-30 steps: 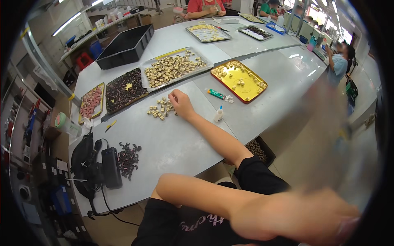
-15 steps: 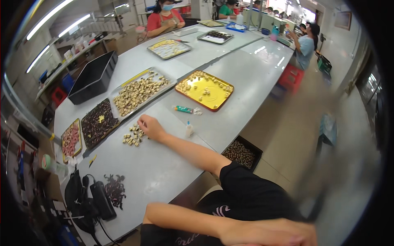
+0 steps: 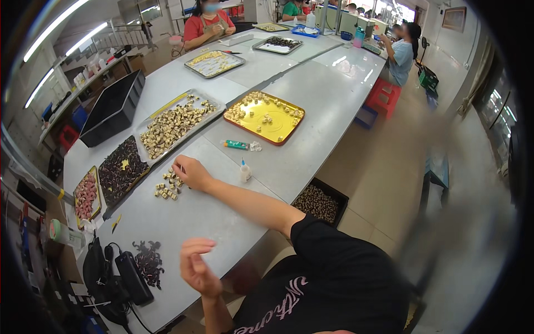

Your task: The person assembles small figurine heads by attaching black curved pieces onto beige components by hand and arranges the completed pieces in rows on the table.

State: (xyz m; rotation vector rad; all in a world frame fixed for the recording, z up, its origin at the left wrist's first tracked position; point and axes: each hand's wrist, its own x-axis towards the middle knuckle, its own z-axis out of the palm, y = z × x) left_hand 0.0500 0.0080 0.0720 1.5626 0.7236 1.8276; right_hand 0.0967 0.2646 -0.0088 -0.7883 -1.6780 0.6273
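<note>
My right hand (image 3: 193,173) rests on the metal table beside a loose cluster of small cream-and-dark blocky pieces (image 3: 165,192). Its fingertips are pinched together, and whatever is between them is too small to make out. My left hand (image 3: 201,268) is raised over the near table edge, slightly blurred, with fingers loosely apart and nothing seen in it. Beyond the cluster, a clear tray (image 3: 214,115) is heaped with similar pieces. Right of it, a yellow tray (image 3: 272,131) holds several cream pieces. A small dropper bottle (image 3: 245,172) stands near my right forearm.
A green tube (image 3: 236,145) lies by the yellow tray. Trays of dark strips (image 3: 119,178) and pink pieces (image 3: 86,195) are at left, near a black bin (image 3: 114,108). Nearer lie black strips (image 3: 147,264) and a black power adapter (image 3: 133,278). Co-workers (image 3: 208,25) sit at the far side.
My left hand has swung from low at the right, across my body, up and left to the table edge. My right hand stays by the loose pieces. The view has shifted slightly.
</note>
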